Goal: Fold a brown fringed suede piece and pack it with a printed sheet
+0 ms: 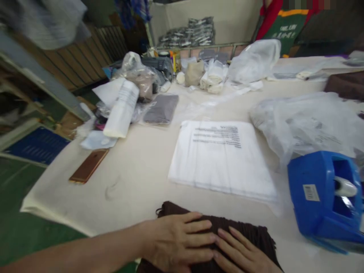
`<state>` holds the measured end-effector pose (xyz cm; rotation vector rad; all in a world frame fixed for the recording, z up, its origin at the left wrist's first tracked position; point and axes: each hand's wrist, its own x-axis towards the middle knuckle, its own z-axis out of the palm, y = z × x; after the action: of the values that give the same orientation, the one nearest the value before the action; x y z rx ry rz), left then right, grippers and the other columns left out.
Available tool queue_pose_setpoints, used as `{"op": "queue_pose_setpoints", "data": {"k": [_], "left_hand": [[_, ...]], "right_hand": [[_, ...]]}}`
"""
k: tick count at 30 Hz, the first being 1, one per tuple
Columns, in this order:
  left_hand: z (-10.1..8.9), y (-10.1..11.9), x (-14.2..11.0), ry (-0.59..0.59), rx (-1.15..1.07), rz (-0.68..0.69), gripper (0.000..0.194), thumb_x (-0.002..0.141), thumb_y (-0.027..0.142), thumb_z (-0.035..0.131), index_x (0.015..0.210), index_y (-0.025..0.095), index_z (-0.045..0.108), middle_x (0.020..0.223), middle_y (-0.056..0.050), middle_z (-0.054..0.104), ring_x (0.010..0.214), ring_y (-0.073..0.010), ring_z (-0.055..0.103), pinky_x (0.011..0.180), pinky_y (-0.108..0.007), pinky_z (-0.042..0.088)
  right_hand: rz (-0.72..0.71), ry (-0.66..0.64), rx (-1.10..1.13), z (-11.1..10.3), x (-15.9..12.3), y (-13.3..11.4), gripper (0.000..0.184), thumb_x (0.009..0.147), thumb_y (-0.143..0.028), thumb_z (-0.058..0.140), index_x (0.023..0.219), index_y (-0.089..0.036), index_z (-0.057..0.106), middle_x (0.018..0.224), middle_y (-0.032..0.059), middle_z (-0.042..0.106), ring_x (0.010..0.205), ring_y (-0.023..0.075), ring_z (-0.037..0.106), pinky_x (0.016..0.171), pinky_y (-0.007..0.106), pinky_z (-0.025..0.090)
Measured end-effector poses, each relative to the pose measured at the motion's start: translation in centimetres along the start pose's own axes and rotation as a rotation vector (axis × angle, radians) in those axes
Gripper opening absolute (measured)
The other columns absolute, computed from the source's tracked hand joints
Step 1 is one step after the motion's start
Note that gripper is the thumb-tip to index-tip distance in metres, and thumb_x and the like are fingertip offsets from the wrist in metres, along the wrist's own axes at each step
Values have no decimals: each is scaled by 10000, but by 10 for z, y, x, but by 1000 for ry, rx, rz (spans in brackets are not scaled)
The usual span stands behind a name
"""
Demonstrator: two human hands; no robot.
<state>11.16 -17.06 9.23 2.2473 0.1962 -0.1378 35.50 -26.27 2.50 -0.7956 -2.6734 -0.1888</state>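
Both my hands lie flat on a dark brown knitted garment (250,233) at the near edge of the cream table (136,170). My left hand (178,240) comes in from the left, its fingers spread across the top of the fabric. My right hand (241,254) rests beside it, fingertips touching those of the left. Neither hand grips anything. Just beyond the garment lies a flat stack of clear plastic bags (222,157) with black print.
A blue tape dispenser (327,197) stands at the right. A phone (88,166) lies at the left, near a white roll (121,110). A grey packed item (161,109), crumpled plastic bags (307,121) and cloth bundles (212,77) are farther back. A person in red and green (284,22) stands behind.
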Motion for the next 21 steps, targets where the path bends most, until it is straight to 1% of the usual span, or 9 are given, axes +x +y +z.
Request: {"op": "queue_pose_setpoints", "data": {"k": [1, 3, 5, 7, 10, 12, 15, 18, 21], "left_hand": [[4, 1, -2, 33, 86, 40, 575, 843, 279, 541, 1371, 278, 310, 1424, -40, 319, 1354, -229, 200, 1145, -435, 100], [14, 4, -10, 95, 248, 75, 555, 860, 297, 511, 1375, 228, 316, 1416, -68, 342, 1361, -224, 179, 1147, -433, 73], [29, 11, -20, 154, 368, 14, 554, 877, 299, 473, 1389, 202, 286, 1417, -91, 350, 1368, -238, 151, 1135, -484, 35], [47, 20, -32, 188, 463, -80, 590, 879, 272, 455, 1410, 181, 215, 1439, -121, 300, 1372, -264, 111, 1107, -553, 28], [72, 30, -46, 226, 603, -131, 589, 878, 211, 437, 1413, 214, 191, 1473, -125, 206, 1374, -275, 76, 1083, -591, 87], [80, 31, -49, 261, 657, -112, 591, 864, 260, 480, 1400, 249, 231, 1480, -113, 200, 1373, -285, 98, 1074, -599, 124], [73, 27, -43, 292, 666, -120, 623, 828, 364, 544, 1381, 242, 284, 1475, -123, 233, 1367, -291, 151, 1069, -597, 151], [54, 20, -29, 281, 675, -161, 585, 828, 384, 547, 1354, 238, 338, 1469, -118, 260, 1361, -276, 191, 1070, -588, 140], [37, 16, -22, 298, 682, -206, 590, 817, 376, 568, 1348, 245, 347, 1464, -108, 278, 1361, -272, 195, 1072, -589, 104]], "right_hand": [[18, -6, -23, 0, -2, -3, 460, 860, -300, 539, 1304, -261, 425, 1290, -17, 507, 1230, 163, 428, 1084, 326, 286], [47, 18, -52, 2, -3, -7, 501, 833, -316, 574, 1307, -262, 421, 1298, 10, 498, 1234, 188, 425, 1060, 344, 336], [60, 25, -79, 4, -3, -9, 548, 818, -376, 583, 1321, -259, 402, 1300, 27, 495, 1209, 206, 458, 1004, 337, 412], [52, 40, -94, 4, -1, -11, 592, 810, -438, 574, 1337, -254, 377, 1298, 29, 496, 1177, 212, 493, 949, 324, 463], [61, 53, -92, 2, 2, -13, 638, 805, -456, 574, 1360, -259, 329, 1302, 20, 491, 1168, 209, 503, 931, 321, 480], [62, 60, -101, 3, 1, -11, 654, 801, -459, 574, 1368, -260, 316, 1305, 16, 489, 1170, 206, 501, 929, 317, 484], [59, 55, -126, 10, 0, 0, 645, 801, -436, 568, 1370, -249, 327, 1324, 14, 473, 1189, 209, 482, 923, 312, 492], [85, 33, -164, 18, 2, 20, 630, 817, -408, 547, 1377, -241, 313, 1357, 28, 438, 1220, 224, 444, 917, 336, 500], [80, 2, -227, 16, 9, 36, 632, 837, -420, 521, 1390, -229, 282, 1371, 47, 420, 1233, 239, 428, 909, 380, 507]]}}
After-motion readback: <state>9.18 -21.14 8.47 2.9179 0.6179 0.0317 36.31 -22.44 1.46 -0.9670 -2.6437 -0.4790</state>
